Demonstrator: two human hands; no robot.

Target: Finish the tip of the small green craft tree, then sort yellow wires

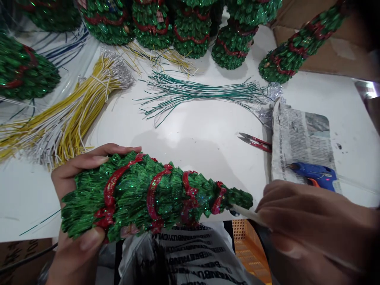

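A green Christmas tree figurine (133, 194) with red glittery garlands lies on its side above the table's front edge, tip to the right. My left hand (68, 176) is wrapped round its wide base, thumb below and fingers over the top. Closed in my right hand (308, 221) is a thin pale stick (245, 211); its end meets the tree close to the tip. What kind of tool it is, I cannot tell. Right of centre, red-handled thread snips (257, 141) lie beside folded newspaper (303, 130), where a blue glue gun (317, 174) rests.
Several more green trees (190, 35) stand along the back. A bundle of green and white wires (198, 93) lies mid-table, and a thick yellow and white wire bundle (80, 107) on the left. Cardboard (314, 55) is at the back right; an orange crate (249, 245) sits below the table edge.
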